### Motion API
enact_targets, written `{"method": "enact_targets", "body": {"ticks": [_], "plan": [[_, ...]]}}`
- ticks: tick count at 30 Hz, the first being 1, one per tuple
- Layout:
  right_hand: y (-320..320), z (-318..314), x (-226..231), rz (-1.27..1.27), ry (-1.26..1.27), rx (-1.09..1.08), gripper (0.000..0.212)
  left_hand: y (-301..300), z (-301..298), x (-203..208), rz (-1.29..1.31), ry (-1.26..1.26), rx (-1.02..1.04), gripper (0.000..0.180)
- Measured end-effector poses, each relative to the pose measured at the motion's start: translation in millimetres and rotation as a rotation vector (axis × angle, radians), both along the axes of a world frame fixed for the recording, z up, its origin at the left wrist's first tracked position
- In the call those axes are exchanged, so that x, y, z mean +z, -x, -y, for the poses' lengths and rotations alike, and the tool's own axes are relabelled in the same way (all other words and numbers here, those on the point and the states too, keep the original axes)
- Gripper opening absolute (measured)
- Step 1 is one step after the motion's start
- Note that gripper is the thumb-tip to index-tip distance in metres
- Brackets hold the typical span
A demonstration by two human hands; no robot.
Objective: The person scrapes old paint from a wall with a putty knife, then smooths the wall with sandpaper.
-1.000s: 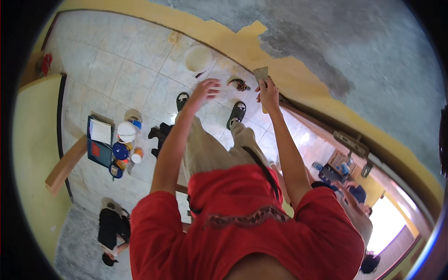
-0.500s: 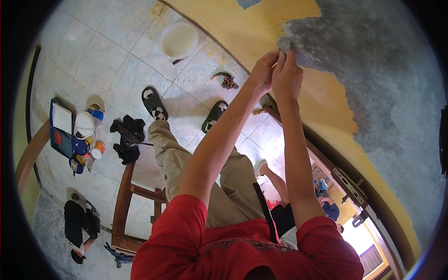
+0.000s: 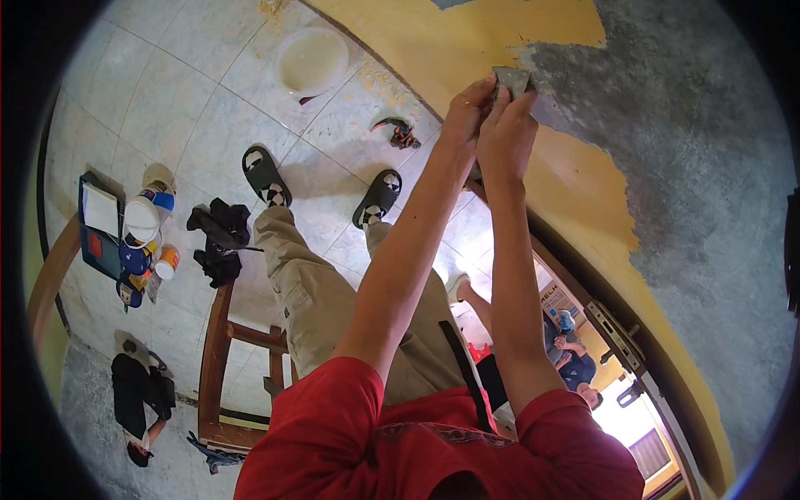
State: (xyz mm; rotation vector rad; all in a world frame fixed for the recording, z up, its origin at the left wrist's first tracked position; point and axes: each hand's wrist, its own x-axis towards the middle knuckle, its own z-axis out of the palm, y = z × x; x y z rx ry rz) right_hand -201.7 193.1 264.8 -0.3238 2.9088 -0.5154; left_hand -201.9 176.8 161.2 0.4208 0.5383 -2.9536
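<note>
My left hand and my right hand are together at arm's length, up against the wall. Both sets of fingers are closed around a scraper with a flat grey blade. Its flared blade end shows above my fingertips, while the grip is hidden inside my hands. The blade lies by the ragged border between yellow paint and a bare grey patch on the wall. I cannot tell whether its edge touches the surface.
A white bucket, a dark cord-like bundle and yellow flakes lie on the tiles. Left are containers, a black cloth and a wooden chair. A door edge runs right; people are beyond it and at lower left.
My hands have shifted slightly left along the wall with the scraper, toward the yellow paint. The blade has turned, so more of its flat face shows. My view has shifted a little.
</note>
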Motion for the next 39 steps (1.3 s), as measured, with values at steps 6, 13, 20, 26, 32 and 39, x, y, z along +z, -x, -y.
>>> {"method": "enact_targets", "body": {"ticks": [6, 13, 20, 26, 32, 39], "plan": [[-3, 0, 12, 0.027, -0.117, -0.071, 0.024, -9, 3, 35, 0.025, -0.138, -0.125, 0.025], [-15, -34, 25, 0.231, 0.219, -0.068, 0.019, -21, -15, 17, 0.081, 0.116, -0.167, 0.022], [-9, -6, 22, 0.119, 0.013, 0.036, 0.016, -18, -7, 5, -0.056, 0.061, -0.037, 0.021], [-7, 7, 26, 0.098, -0.12, -0.039, 0.02, -8, 3, 16, 0.161, -0.012, -0.175, 0.025], [-13, 6, 19, 0.069, -0.096, -0.052, 0.02, -15, 9, 16, 0.051, -0.106, -0.251, 0.026], [-4, 9, 30, 0.091, -0.212, -0.036, 0.022, -11, -1, 31, 0.118, -0.156, -0.187, 0.026]]}}
